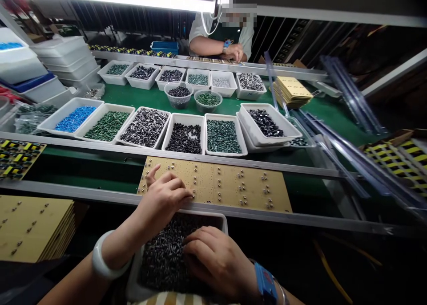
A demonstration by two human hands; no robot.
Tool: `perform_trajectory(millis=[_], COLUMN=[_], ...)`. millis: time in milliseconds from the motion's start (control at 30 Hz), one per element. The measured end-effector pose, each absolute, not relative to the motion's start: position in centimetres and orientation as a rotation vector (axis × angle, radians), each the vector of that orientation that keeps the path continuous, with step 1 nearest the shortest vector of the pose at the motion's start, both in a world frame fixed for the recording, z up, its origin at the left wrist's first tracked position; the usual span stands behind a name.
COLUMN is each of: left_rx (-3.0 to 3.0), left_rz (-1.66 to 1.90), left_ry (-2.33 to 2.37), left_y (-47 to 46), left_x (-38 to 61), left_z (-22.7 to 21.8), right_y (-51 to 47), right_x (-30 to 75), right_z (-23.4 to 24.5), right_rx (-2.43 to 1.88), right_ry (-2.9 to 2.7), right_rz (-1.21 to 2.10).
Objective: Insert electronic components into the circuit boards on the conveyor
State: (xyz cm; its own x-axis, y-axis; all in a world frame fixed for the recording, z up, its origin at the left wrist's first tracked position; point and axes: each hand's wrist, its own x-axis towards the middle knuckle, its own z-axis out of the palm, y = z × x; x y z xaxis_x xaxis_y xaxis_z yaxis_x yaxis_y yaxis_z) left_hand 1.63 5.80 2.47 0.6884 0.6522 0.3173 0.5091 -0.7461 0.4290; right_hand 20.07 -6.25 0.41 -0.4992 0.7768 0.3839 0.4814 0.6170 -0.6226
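My left hand (pixel 167 190) rests over a tan circuit board (pixel 230 176) lying across the metal rails. Its thumb and index finger pinch together at the board's lower middle, on something too small to make out; another finger sticks up. Small round metallic parts stand in groups over the board. Nearer to me, my right hand (pixel 220 260) reaches into a white bin (pixel 223 221) of small dark components (pixel 163 256). The fingers curl down among these parts, and their tips are hidden in shadow.
Beyond the rail, white trays (pixel 223 136) hold blue, green and black components. A stack of tan boards (pixel 36 227) lies at left, another stack (pixel 293 91) at back right. Clear plastic tubes (pixel 350 149) lean at right. A person (pixel 222 42) works across the bench.
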Motion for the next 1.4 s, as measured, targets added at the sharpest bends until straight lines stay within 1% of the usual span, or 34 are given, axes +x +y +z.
perform_trajectory(millis=[300, 400, 500, 667, 833, 933, 1200, 1400], left_rx=[2.618, 2.616, 2.576, 2.652, 2.591, 2.548, 2.510, 2.444], left_rz=[0.697, 0.747, 0.824, 0.630, 0.615, 0.553, 0.538, 0.494], left_ry=[0.981, 0.996, 0.968, 0.619, 0.616, 0.650, 0.707, 0.718], left_y=[5.0, 4.2, 2.8, -0.1, -1.4, -1.5, -1.6, -1.6], left_x=[1.9, 1.3, 0.5, -0.1, -0.1, -0.2, -0.2, -0.5], left_z=[2.2, 2.5, 2.8, 0.8, -1.5, -1.1, 0.0, -0.3], right_y=[-6.6, -6.4, -5.8, -4.5, -3.8, -3.6, -3.5, -3.6], right_x=[20.1, 21.3, 23.2, 25.2, 25.0, 24.7, 24.2, 24.7], right_z=[0.7, 1.0, 1.4, 1.7, 1.5, 1.3, 0.7, 1.9], right_rx=[-0.974, -1.123, -1.325, -1.519, -1.571, -1.599, -1.626, -1.656], right_ry=[-2.081, -1.904, -1.824, -1.843, -1.878, -1.910, -1.905, -2.037], right_rz=[0.601, 0.545, 0.391, 0.228, 0.152, 0.117, 0.093, 0.185])
